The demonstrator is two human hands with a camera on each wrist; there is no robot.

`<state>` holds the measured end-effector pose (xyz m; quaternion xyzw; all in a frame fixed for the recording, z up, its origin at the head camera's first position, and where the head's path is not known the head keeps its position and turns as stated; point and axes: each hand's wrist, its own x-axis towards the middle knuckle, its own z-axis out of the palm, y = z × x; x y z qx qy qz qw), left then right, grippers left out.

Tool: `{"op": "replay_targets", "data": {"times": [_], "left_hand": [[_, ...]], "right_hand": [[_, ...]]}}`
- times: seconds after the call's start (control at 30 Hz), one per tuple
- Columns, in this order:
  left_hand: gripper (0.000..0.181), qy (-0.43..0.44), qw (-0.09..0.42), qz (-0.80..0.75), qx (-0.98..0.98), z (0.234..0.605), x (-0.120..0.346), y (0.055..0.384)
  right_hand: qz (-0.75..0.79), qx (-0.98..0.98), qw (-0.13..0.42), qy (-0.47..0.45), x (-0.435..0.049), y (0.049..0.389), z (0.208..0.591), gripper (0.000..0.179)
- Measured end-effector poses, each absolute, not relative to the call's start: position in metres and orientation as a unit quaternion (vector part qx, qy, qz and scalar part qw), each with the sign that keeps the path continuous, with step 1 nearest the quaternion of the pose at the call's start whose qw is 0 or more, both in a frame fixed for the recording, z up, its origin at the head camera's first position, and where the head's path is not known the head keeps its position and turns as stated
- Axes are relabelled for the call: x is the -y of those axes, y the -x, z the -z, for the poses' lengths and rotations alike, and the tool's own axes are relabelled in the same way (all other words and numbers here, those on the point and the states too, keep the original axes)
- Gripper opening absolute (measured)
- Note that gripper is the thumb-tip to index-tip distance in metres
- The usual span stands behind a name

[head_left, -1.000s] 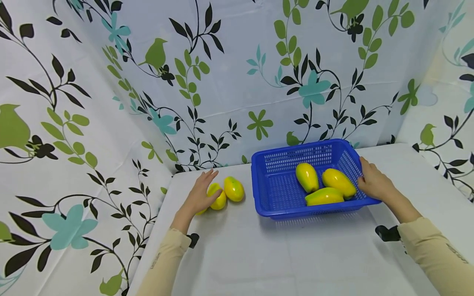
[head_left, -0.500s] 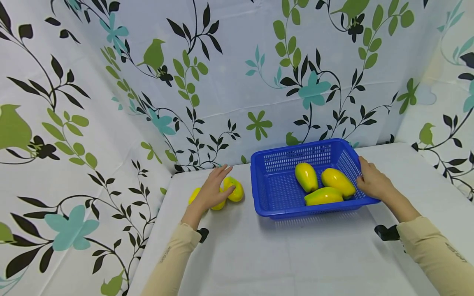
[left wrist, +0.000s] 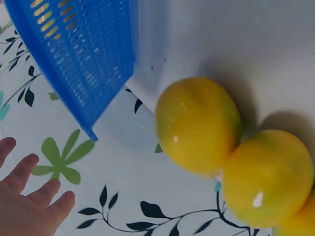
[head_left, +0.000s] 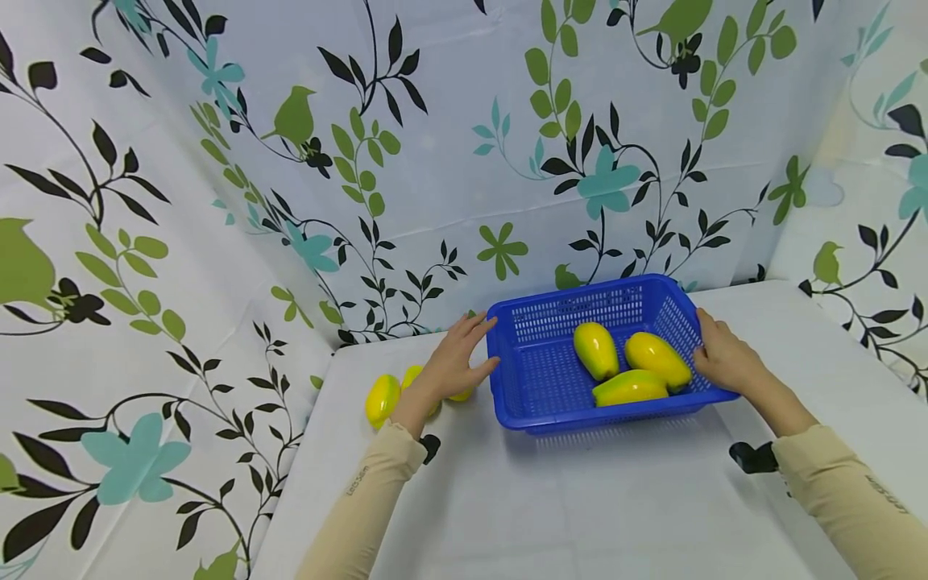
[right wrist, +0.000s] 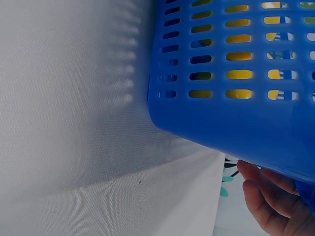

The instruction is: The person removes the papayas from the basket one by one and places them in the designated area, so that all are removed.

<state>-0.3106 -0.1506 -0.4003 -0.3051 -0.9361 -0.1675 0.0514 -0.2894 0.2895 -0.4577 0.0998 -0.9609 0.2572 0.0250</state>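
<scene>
A blue plastic basket [head_left: 551, 419] with slotted walls stands on the table, three yellow-green mangoes [head_left: 656, 360] inside. My left hand [head_left: 455, 362], fingers spread, is just beside the basket's left rim. In the left wrist view, its fingertips [left wrist: 61, 204] look apart from the basket wall [left wrist: 98, 64]. My right hand [head_left: 731, 358] grips the right rim; the right wrist view has its fingers [right wrist: 268, 196] curled at the rim's underside. Left of the basket, three more mangoes [head_left: 382, 400] lie together, partly hidden behind my left hand and wrist.
A white cloth covers the table [head_left: 507, 515]. Patterned curtains [head_left: 428, 161] with leaves, birds and flowers rise behind it and on both sides. Black wrist devices [head_left: 752, 457] show at both sleeves.
My left hand has moved right, from over the loose mangoes to the basket's left rim, uncovering the leftmost mango. My right hand stays on the right rim. The head view has shifted slightly.
</scene>
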Motion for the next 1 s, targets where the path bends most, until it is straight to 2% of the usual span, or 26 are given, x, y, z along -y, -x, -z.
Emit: {"op": "replay_targets", "data": {"times": [1.0], "left_hand": [[0.064,0.356,0.032,0.109,0.927,0.403,0.099,0.313]], "right_hand": [[-0.257,0.961,0.027,-0.101,-0.291,0.29,0.461,0.071]]}}
